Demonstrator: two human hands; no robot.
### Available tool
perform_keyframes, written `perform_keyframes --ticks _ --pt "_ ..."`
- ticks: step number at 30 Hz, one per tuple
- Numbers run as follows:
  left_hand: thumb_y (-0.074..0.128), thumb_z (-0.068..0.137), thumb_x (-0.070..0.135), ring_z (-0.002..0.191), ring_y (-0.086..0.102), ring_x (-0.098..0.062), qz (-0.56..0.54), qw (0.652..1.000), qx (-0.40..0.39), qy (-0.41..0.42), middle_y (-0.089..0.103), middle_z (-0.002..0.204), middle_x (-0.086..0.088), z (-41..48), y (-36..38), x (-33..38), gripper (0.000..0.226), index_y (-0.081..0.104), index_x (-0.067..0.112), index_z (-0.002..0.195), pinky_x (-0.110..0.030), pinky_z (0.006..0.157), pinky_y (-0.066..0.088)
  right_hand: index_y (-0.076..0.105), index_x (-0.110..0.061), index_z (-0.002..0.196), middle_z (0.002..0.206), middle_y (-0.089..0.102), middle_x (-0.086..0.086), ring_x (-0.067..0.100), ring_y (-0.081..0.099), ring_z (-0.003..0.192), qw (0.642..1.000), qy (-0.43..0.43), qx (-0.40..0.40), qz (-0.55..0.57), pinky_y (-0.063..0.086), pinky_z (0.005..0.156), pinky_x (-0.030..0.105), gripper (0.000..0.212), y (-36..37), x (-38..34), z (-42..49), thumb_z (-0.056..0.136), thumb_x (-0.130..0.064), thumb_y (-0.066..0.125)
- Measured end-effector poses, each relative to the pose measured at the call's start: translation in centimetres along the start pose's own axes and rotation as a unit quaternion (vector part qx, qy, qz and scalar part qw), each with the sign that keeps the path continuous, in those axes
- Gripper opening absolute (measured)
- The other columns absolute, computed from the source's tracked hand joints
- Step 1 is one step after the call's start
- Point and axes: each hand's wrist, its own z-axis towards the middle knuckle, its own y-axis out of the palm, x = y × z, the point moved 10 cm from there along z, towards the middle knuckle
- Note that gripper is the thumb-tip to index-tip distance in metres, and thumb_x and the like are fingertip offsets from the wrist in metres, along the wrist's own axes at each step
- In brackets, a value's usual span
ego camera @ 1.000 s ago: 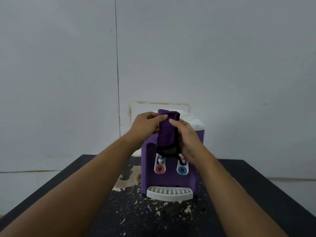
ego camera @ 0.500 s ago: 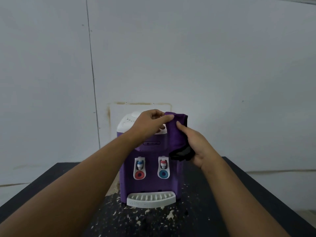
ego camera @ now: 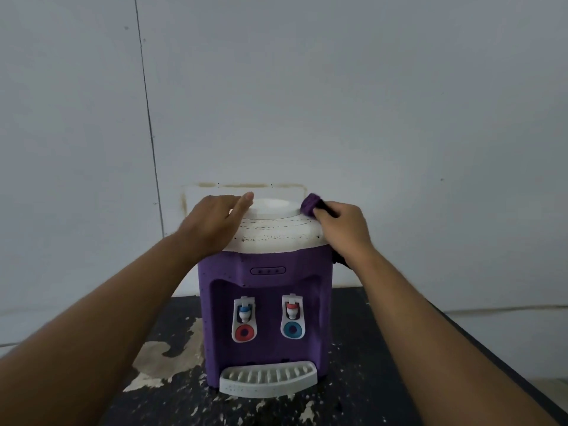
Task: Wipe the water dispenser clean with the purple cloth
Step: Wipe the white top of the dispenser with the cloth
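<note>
A small purple water dispenser (ego camera: pixel 264 305) with a dirty white top (ego camera: pixel 276 235), two taps and a white drip tray stands on a black table. My left hand (ego camera: pixel 212 222) lies flat on the top's left side, fingers together, holding nothing. My right hand (ego camera: pixel 344 226) grips the bunched purple cloth (ego camera: pixel 310 202) and presses it against the back right edge of the white top. A dark bit of the cloth hangs below my right wrist, beside the dispenser's right side.
The black table (ego camera: pixel 384 379) has worn, flaking patches of pale surface to the left of and in front of the dispenser. A plain grey wall (ego camera: pixel 338 103) stands close behind, with a rectangular stained mark just behind the dispenser.
Both hands held the cloth in front of the dispenser before. Now my left hand has let go and rests on the top, while my right hand has carried the bunched cloth to the top's right edge.
</note>
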Motion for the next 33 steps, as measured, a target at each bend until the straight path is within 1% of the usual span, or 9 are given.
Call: perform_keyframes --ticks 7,10,13,15,19,22,25,29,33 --pt "0.02 0.112 0.053 0.101 0.072 -0.017 0.07 0.993 0.054 0.08 0.081 0.115 0.01 0.0 -0.9 0.8 0.069 0.084 0.027 0.111 -0.044 0.106 0.045 0.086 -0.035 0.088 0.097 0.081 -0.004 0.014 0.069 0.091 0.994 0.078 -0.019 0.08 0.051 0.079 0.031 0.023 0.6 2.6 1.3 0.101 -0.042 0.068" --pt "0.021 0.113 0.051 0.099 0.068 -0.011 0.063 0.992 0.073 0.078 0.08 0.111 0.015 0.1 -0.7 0.4 0.068 0.084 0.029 0.107 -0.047 0.113 0.038 0.084 -0.024 0.093 0.083 0.074 0.004 0.014 0.06 0.077 0.999 0.031 -0.018 0.028 0.045 0.07 0.033 0.027 0.9 1.8 1.4 0.102 -0.041 0.066" --pt "0.023 0.112 0.051 0.096 0.066 -0.009 0.051 0.991 0.099 0.079 0.08 0.108 0.018 0.3 -0.7 0.1 0.066 0.085 0.031 0.101 -0.045 0.112 0.035 0.082 -0.033 0.087 0.073 0.071 0.001 0.008 0.052 0.057 0.999 -0.049 -0.012 0.007 0.042 0.058 0.026 0.027 1.9 0.3 0.3 0.099 -0.048 0.064" --pt "0.022 0.112 0.052 0.096 0.065 -0.009 0.044 0.99 0.105 0.078 0.08 0.107 0.019 0.3 -0.6 -0.1 0.067 0.085 0.031 0.1 -0.043 0.111 0.034 0.083 -0.039 0.088 0.071 0.073 -0.005 0.007 0.055 0.06 0.997 -0.056 0.007 0.057 0.042 0.058 0.02 0.024 1.7 0.6 -0.6 0.098 -0.049 0.064" --pt "0.022 0.112 0.053 0.095 0.066 -0.009 0.044 0.99 0.114 0.077 0.08 0.106 0.018 0.2 -0.6 0.0 0.068 0.085 0.03 0.099 -0.042 0.109 0.033 0.084 -0.017 0.088 0.074 0.071 0.008 0.012 0.058 0.071 0.995 0.018 0.035 0.096 0.043 0.066 0.029 0.031 0.4 2.4 0.5 0.104 -0.037 0.065" --pt "0.024 0.113 0.05 0.092 0.066 -0.011 0.065 0.987 0.12 0.085 0.08 0.106 0.015 0.2 -0.6 0.4 0.066 0.084 0.029 0.099 -0.045 0.109 0.034 0.079 -0.022 0.08 0.057 0.06 -0.013 0.003 0.051 0.055 0.998 -0.047 -0.008 -0.031 0.037 0.057 0.019 0.034 1.7 0.3 1.4 0.106 -0.038 0.064" --pt "0.024 0.113 0.05 0.093 0.066 -0.012 0.075 0.986 0.12 0.09 0.08 0.106 0.014 0.1 -0.7 0.4 0.065 0.084 0.029 0.1 -0.047 0.109 0.034 0.085 -0.038 0.104 0.08 0.075 -0.03 -0.005 0.069 0.076 0.991 -0.125 -0.018 -0.041 0.047 0.064 0.009 0.02 2.3 -0.9 -0.1 0.106 -0.036 0.066" --pt "0.024 0.113 0.05 0.096 0.066 -0.011 0.079 0.987 0.117 0.084 0.08 0.109 0.015 -0.1 -0.5 0.5 0.065 0.084 0.029 0.101 -0.045 0.109 0.033 0.087 -0.04 0.094 0.083 0.081 -0.013 0.004 0.069 0.079 0.992 -0.044 0.007 0.119 0.051 0.068 0.02 0.024 0.2 1.7 0.1 0.106 -0.028 0.069" --pt "0.026 0.113 0.049 0.096 0.066 -0.013 0.079 0.987 0.118 0.076 0.08 0.109 0.014 0.0 -0.6 0.5 0.062 0.083 0.029 0.101 -0.047 0.108 0.033 0.085 -0.023 0.087 0.071 0.07 0.007 0.011 0.051 0.061 0.998 -0.056 -0.037 -0.012 0.04 0.064 0.033 0.023 1.7 -0.3 1.2 0.098 -0.036 0.068"
